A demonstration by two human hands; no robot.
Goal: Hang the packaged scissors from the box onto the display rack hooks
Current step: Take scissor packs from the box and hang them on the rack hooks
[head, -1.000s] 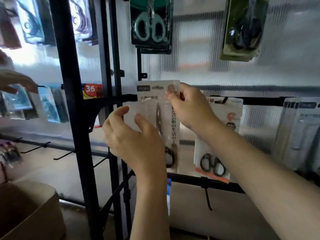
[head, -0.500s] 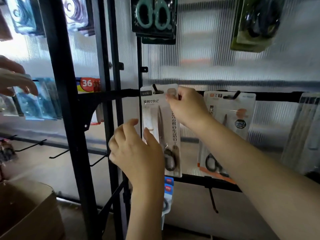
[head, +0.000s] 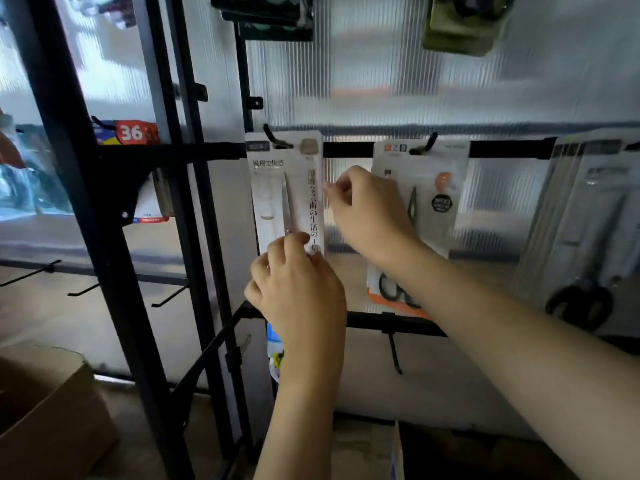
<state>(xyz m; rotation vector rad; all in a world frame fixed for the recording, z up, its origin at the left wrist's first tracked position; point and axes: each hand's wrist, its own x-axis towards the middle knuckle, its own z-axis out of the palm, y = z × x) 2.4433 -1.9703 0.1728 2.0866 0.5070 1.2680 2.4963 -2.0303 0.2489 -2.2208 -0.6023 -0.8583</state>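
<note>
A white packaged scissors card [head: 277, 188] hangs from a black hook [head: 274, 139] on the rack's crossbar [head: 349, 149]. My left hand [head: 298, 289] covers the card's lower part, fingers curled round it. My right hand [head: 367, 209] hovers just right of the card's edge with fingers loosely curled, holding nothing. A cardboard box [head: 45, 410] stands open at the lower left.
A second scissors pack [head: 436, 188] hangs on the neighbouring hook [head: 427, 144], and grey packs [head: 588, 216] hang further right. An empty hook [head: 394, 351] juts from the lower bar. Black rack uprights [head: 104, 237] stand left. Another box [head: 367, 448] lies below.
The card's hole went over the hook and the card now hangs from it. My right hand left the top corner and dropped to the card's right side. The camera moved closer.
</note>
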